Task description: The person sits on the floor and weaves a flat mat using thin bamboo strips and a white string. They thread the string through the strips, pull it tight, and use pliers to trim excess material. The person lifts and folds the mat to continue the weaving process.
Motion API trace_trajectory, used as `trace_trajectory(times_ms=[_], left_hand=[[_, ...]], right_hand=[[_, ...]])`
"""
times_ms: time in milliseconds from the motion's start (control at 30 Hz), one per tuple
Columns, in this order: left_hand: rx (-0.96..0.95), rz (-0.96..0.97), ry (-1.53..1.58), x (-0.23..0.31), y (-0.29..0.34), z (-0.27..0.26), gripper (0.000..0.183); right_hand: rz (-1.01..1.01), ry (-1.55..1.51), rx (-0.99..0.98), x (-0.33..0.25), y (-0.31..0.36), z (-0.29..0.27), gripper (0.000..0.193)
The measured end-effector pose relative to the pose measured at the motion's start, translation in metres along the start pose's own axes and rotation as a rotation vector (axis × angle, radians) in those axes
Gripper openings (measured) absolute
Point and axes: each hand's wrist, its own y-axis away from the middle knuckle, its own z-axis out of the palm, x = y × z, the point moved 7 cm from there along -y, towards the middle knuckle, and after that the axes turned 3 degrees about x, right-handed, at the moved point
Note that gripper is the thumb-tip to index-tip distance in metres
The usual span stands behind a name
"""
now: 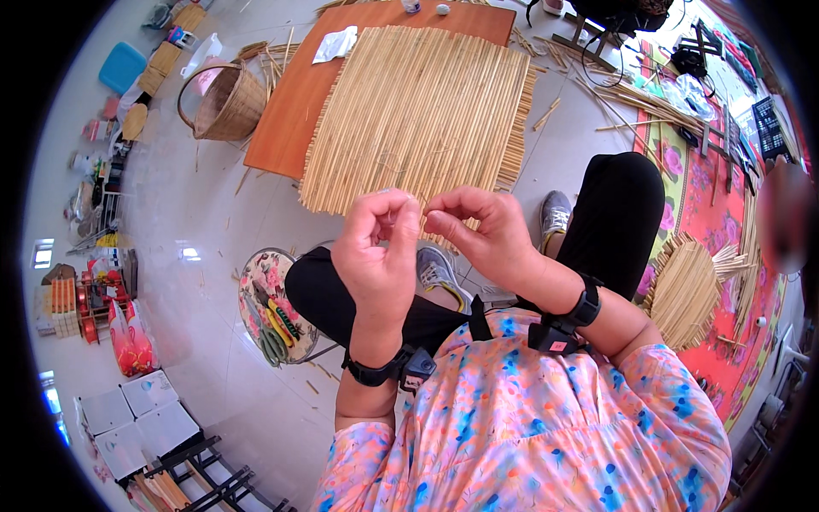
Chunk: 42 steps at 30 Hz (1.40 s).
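A mat of straw-coloured stalks laid side by side covers much of a reddish-brown wooden table in front of me. Over the mat's near edge, my left hand is raised with thumb and fingertips pinched together. Close by on its right, my right hand is pinched too, its fingertips pointing at the left ones. Whatever the two pinches hold is too fine or hidden to make out. Faint thin lines, perhaps thread, cross the mat just beyond my fingers. The hands look slightly apart from each other.
A wicker basket stands left of the table. On a flowered stool by my left knee lie pliers-like tools with coloured handles. A white cloth rests on the table. Rightward, a rounded stalk piece lies on a red floral floor covering.
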Motion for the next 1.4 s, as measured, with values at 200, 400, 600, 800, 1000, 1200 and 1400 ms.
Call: trace_trajectory(times_ms=[200,400,600,800,1000,1200,1400], left_hand=[[-0.056,-0.182,0.153,-0.008,-0.002,-0.003,0.009],[-0.136,-0.239,0.208,-0.013,0.000,0.001,0.007],[-0.167,-0.250,0.213,-0.014,0.002,0.004,0.008],[-0.223,-0.310,0.207,-0.014,0.008,0.012,0.007],[-0.189,-0.269,0.211,-0.018,0.010,0.012,0.006],[-0.077,-0.130,0.136,-0.009,0.006,0.000,0.006],[-0.082,-0.084,0.040,-0.006,0.007,-0.001,0.007]], right_hand=[[-0.042,0.035,-0.039,-0.004,0.000,0.001,0.009],[-0.066,0.061,-0.103,-0.004,0.001,0.004,0.010],[-0.035,-0.153,-0.069,-0.008,-0.007,-0.002,0.010],[-0.172,-0.072,-0.039,-0.010,-0.011,-0.005,0.007],[-0.120,-0.126,0.034,0.001,-0.008,-0.006,0.009],[0.050,-0.238,0.049,0.018,-0.006,-0.012,0.009],[-0.133,0.023,-0.082,-0.001,0.002,0.002,0.007]])
